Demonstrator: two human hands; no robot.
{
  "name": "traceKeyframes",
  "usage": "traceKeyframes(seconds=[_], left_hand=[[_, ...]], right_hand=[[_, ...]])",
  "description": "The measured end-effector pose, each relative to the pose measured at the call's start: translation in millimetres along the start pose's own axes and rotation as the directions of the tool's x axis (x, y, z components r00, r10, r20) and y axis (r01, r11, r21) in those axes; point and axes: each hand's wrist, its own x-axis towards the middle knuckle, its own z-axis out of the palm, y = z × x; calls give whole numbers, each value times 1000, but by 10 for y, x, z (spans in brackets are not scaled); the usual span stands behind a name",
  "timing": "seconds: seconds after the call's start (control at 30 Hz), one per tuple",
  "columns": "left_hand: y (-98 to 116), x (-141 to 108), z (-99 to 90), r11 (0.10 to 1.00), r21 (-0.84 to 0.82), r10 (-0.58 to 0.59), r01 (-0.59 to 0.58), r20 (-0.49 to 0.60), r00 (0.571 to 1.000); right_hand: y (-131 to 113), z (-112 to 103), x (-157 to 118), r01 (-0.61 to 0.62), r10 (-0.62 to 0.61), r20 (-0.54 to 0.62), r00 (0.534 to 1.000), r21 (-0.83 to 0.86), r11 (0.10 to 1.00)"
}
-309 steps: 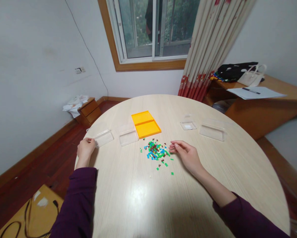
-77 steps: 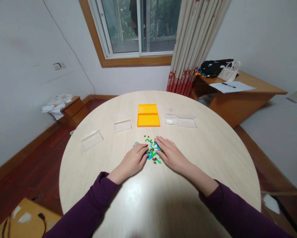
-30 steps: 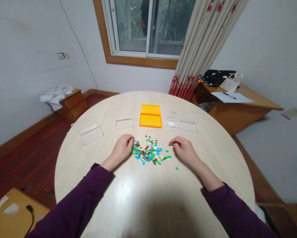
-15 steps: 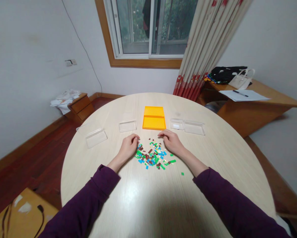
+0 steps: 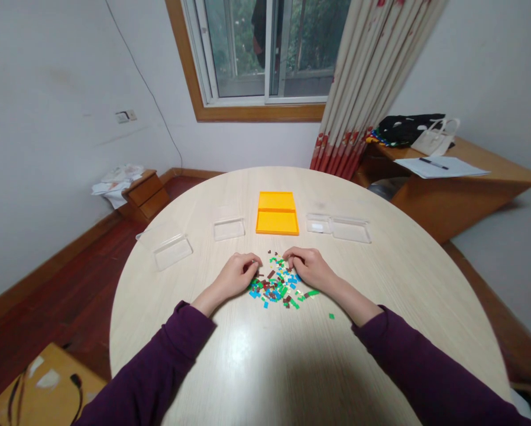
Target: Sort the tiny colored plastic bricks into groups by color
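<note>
A loose pile of small flat plastic toy bricks (image 5: 274,287) in green, blue, brown, red and pale yellow lies on the round table. At its left edge rests my left hand (image 5: 236,275), fingers curled and thumb close to the index finger. My right hand (image 5: 310,266) is at the upper right of the pile, its fingers bent in and the tips among the bricks. Whatever either hand pinches is too small or hidden to make out. One green brick (image 5: 332,316) lies apart, below my right wrist.
Beyond the pile stands an open yellow case (image 5: 277,223). Clear plastic boxes lie at the far left (image 5: 173,253), left of centre (image 5: 229,229) and right (image 5: 350,230). A wooden desk (image 5: 478,177) with papers and a bag stands beyond the table's right edge.
My left hand has moved right and nearer to me, over the pile's left edge. My right hand has come slightly nearer, its fingers now at the bricks. The view has shifted a little.
</note>
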Motion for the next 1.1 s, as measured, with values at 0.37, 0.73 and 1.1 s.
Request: traceKeyframes(seconds=[0.37, 0.73, 1.1], left_hand=[[-135, 78, -12, 945, -284, -251, 162, -310, 917], [-145, -48, -175, 994, 47, 103, -101, -56, 993], [-186, -95, -238, 926, 279, 216, -254, 159, 963]], right_hand=[[62, 17, 54, 72, -75, -45, 996, -69, 995], [68, 31, 41, 144, -115, 136, 984, -233, 962], [-25, 7, 49, 135, -26, 274, 961, -387, 912]])
